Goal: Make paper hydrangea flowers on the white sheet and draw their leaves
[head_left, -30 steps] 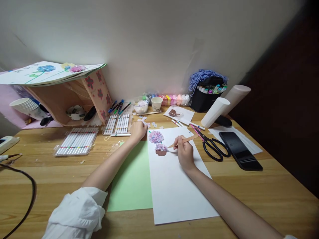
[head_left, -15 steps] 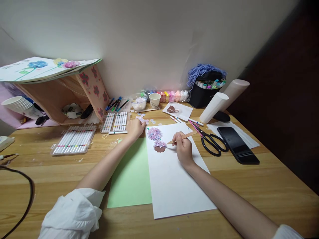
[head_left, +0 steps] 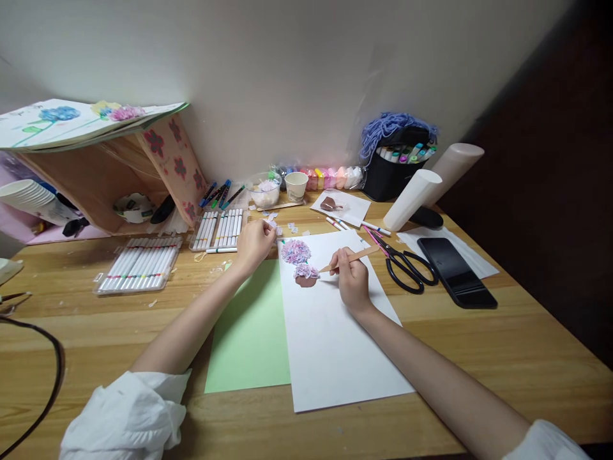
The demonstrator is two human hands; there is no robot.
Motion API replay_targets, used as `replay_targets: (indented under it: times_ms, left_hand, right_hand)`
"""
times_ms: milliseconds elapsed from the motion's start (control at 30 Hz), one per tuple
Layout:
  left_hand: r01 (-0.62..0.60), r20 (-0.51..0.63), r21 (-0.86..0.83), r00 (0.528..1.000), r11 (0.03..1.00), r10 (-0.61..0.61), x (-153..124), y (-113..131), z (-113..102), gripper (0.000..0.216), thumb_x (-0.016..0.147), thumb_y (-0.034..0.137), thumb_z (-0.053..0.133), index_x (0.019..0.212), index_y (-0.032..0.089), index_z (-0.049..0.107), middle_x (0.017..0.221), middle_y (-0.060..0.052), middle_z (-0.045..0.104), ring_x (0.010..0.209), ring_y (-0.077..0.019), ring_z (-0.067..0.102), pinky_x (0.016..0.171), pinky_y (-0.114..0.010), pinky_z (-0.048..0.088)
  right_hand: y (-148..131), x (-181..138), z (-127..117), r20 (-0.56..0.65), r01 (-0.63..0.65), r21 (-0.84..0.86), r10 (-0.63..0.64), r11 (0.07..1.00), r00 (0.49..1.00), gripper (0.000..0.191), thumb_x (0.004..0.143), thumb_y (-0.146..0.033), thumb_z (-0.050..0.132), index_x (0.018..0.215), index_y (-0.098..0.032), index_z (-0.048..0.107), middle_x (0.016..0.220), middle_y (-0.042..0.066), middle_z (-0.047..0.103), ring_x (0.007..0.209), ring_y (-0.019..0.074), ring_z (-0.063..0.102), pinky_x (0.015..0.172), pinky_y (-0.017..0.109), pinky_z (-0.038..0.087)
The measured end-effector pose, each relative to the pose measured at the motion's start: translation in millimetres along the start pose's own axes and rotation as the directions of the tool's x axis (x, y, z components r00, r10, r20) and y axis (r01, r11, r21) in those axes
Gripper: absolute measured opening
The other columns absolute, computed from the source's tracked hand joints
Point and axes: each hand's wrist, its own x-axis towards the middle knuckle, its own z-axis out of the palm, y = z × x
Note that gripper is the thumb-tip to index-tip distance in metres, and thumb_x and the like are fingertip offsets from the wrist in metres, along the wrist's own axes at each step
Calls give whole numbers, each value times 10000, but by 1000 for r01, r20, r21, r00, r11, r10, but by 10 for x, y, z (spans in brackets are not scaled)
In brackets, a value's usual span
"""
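Note:
My right hand [head_left: 352, 276] is closed round a wooden stick [head_left: 353, 256], whose tip rests beside a brown clay blob [head_left: 306, 280] topped with purple paper bits on the white sheet [head_left: 335, 338]. A larger purple paper flower [head_left: 295, 251] lies just above the blob. My left hand [head_left: 253, 243] hovers at the sheet's top left corner, its fingers pinched on a small paper scrap [head_left: 272, 225]. More scraps [head_left: 292, 227] are scattered beyond it. A green sheet [head_left: 251, 332] lies under my left forearm.
Two trays of white markers [head_left: 138, 263] [head_left: 220, 229] lie to the left. Black scissors [head_left: 402, 263], a black phone [head_left: 454, 271] and two white rolls [head_left: 412, 198] are to the right. A paper cup [head_left: 296, 186], clay pots and a marker bag [head_left: 395, 169] line the wall.
My left hand has lifted slightly off the table with a scrap pinched in its fingers. The right hand stays at the clay blob with the stick. The view has shifted a little.

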Motion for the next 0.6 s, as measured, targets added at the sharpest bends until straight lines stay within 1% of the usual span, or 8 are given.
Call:
replay_targets:
  times_ms: [67,133,233,333,400,467,600]
  left_hand:
    - [-10,3,-85,1000,996,10,-68,-12,-37,232,838,365,495,799,181,632,879,-53,699,830,-204,617,655,-267,407]
    - [-3,38,-155,999,988,9,-109,-17,-55,248,831,383,500,767,179,627,816,-36,692,771,-188,611,632,-261,394]
    - [1,66,-195,998,981,12,-143,13,-70,249,824,368,500,744,174,632,771,-26,684,728,-176,601,631,-259,391]
    - [-56,109,-229,991,972,83,-230,110,-86,218,803,329,514,752,172,656,791,-29,695,752,-179,602,660,-261,403]
    - [-111,160,-265,975,958,157,-342,201,-94,200,784,316,532,745,176,668,802,-26,702,762,-179,604,667,-260,407]
    - [-148,214,-280,954,949,212,-476,294,-91,186,767,321,553,720,188,673,783,-13,699,737,-172,600,634,-255,396]
    - [-166,331,-238,913,957,241,-683,414,-50,153,743,316,590,678,213,683,707,8,678,656,-157,576,535,-249,332]
  right_hand:
    - [-1,6,2,9,-4,15,4,1000,1000,395,955,-460,357,667,-209,457,605,-30,455,546,121,474,559,253,386]
    - [-2,10,1,18,-13,16,12,1000,1000,399,953,-466,357,668,-208,463,598,-31,454,538,120,473,552,252,380]
    - [-4,10,-2,16,-21,9,21,1000,1000,407,948,-482,358,666,-209,466,581,-31,453,529,122,475,538,253,379]
    - [-8,7,-3,6,-16,12,16,1000,1000,411,944,-488,362,662,-208,467,584,-30,455,524,120,473,531,251,382]
    - [-9,4,-5,-2,-9,19,9,1000,1000,410,943,-489,364,663,-208,467,603,-26,466,524,117,475,530,252,387]
    - [-13,-3,-9,-13,2,18,-2,1000,1000,407,943,-486,363,664,-209,468,612,-23,472,522,117,478,531,253,391]
    - [-34,-31,-20,-4,46,-5,-46,999,999,406,957,-454,347,653,-212,466,587,-24,463,518,121,470,540,259,389]
